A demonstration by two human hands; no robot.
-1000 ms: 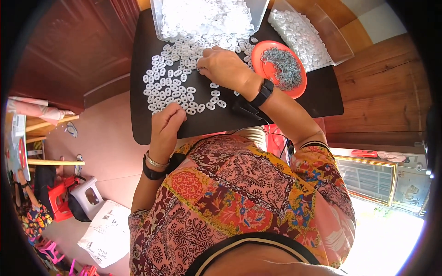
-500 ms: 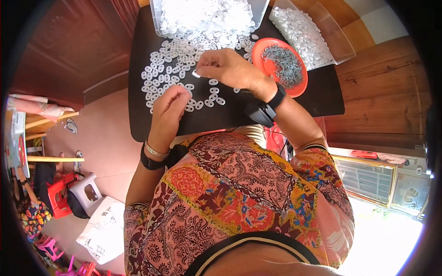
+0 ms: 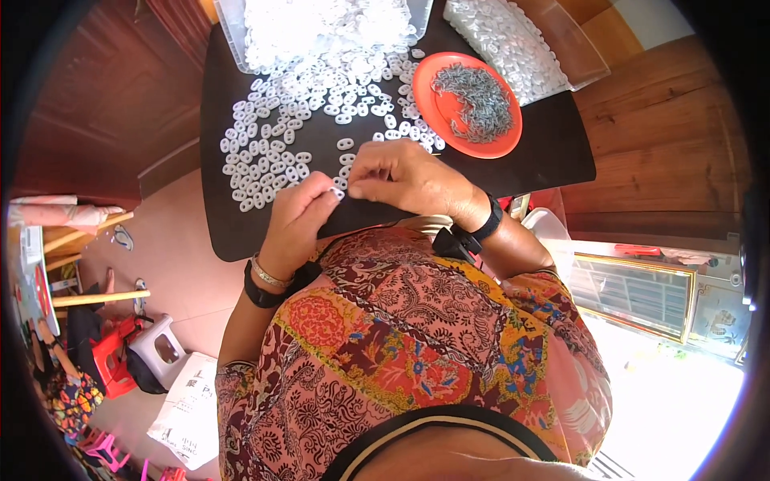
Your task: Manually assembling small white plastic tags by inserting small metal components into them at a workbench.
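Note:
My left hand point(image 3: 295, 220) and my right hand point(image 3: 405, 178) meet at the near edge of a black table point(image 3: 224, 232). Between their fingertips they pinch a small white plastic ring piece point(image 3: 338, 192). Several more white ring pieces point(image 3: 273, 152) lie spread over the table in front of my hands. An orange plate point(image 3: 449, 120) with a heap of small grey metal parts point(image 3: 480, 100) sits to the right of them.
A clear tub point(image 3: 241, 36) full of white pieces stands at the table's far side, and a second clear tub point(image 3: 577, 48) of white pieces at the far right. On the floor to the left are a small stool point(image 3: 156, 346), a red stool point(image 3: 108, 365) and a white bag point(image 3: 188, 409).
My right hand has drawn back from the spread pieces toward me. My left hand has risen to meet it, and both now hold one white piece together.

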